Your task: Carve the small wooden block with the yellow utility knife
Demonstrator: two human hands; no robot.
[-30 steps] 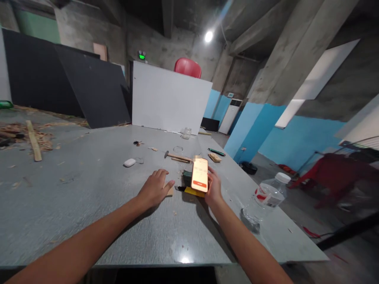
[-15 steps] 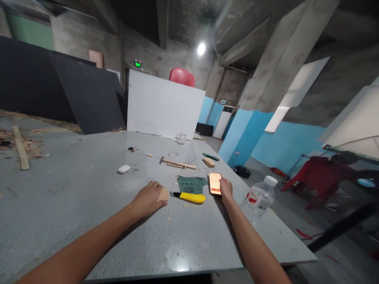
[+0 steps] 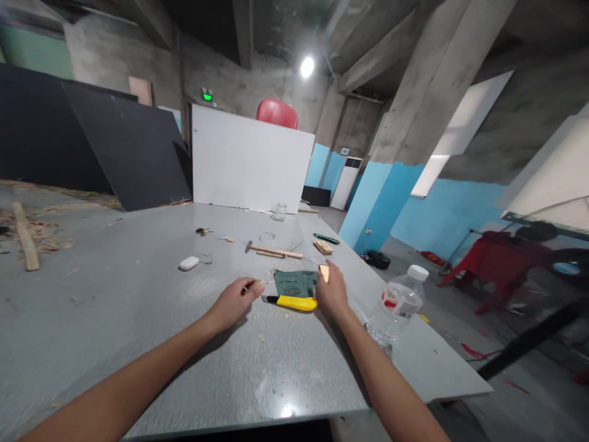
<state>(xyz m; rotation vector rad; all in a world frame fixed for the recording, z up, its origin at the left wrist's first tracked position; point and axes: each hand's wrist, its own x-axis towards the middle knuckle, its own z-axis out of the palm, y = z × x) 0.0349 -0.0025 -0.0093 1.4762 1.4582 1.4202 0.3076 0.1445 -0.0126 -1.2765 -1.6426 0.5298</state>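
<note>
Our right hand (image 3: pixel 333 293) partly hid the phone (image 3: pixel 324 274) at its fingers.
We judged it slick, fragile, best held by its edges; couldn't tell whether that or our left hand (image 3: pixel 237 302) gripped anything.

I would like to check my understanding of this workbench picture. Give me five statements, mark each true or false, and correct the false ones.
1. The yellow utility knife lies on the near side of the dark green sheet. True.
2. The cap of the plastic bottle is red. False: it is white.
3. The hammer lies with its head at the left end. True.
4. The right grip is wrapped around the bottle. False: it is at the right edge of the sheet, over a partly hidden phone.
5. The clear jar stands in front of the white panel. True.
</note>
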